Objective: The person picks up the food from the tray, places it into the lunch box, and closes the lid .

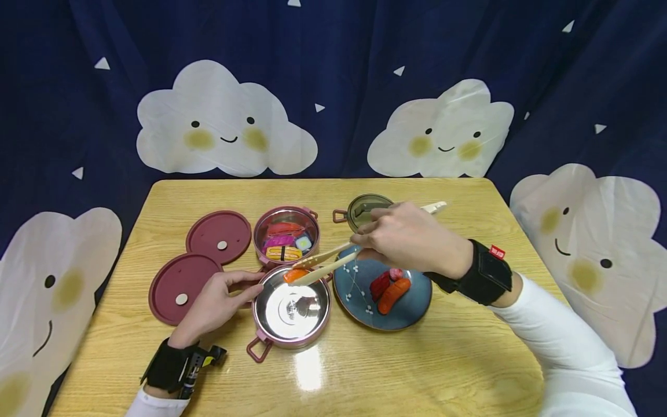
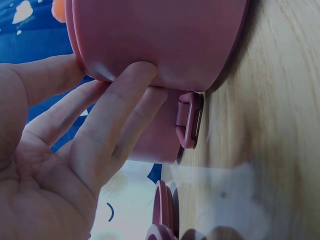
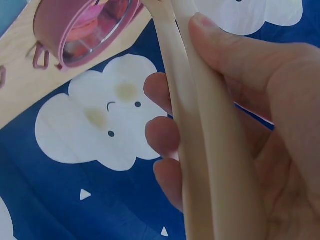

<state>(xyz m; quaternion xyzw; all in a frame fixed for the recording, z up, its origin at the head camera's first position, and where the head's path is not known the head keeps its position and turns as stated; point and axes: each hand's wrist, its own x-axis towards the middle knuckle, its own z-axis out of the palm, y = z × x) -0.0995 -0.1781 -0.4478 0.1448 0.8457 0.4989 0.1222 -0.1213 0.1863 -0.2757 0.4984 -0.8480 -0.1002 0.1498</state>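
Observation:
My left hand (image 1: 219, 298) rests its fingers and thumb against the wall and rim of a pink metal pot (image 1: 298, 344); in the left wrist view the fingers (image 2: 112, 120) lie fairly straight along the pot's outside. With curled fingers my right hand (image 1: 406, 237) grips a pair of wooden tongs (image 1: 332, 267). Between the tongs' tips, over the far rim of this pot, is a small orange food piece (image 1: 294, 275); its kind is unclear. The right wrist view shows fingers and thumb around the tongs' arms (image 3: 220, 140). Apart from that piece, the pot's shiny inside shows no food.
Behind stands a second pink pot (image 1: 257, 236) with several toy sushi pieces. Two maroon lids (image 1: 203, 223) lie left. At right, a blue plate (image 1: 359, 310) carries a red piece and a sausage-like orange piece (image 1: 393, 296). A small lidded pan (image 1: 365, 204) stands behind it.

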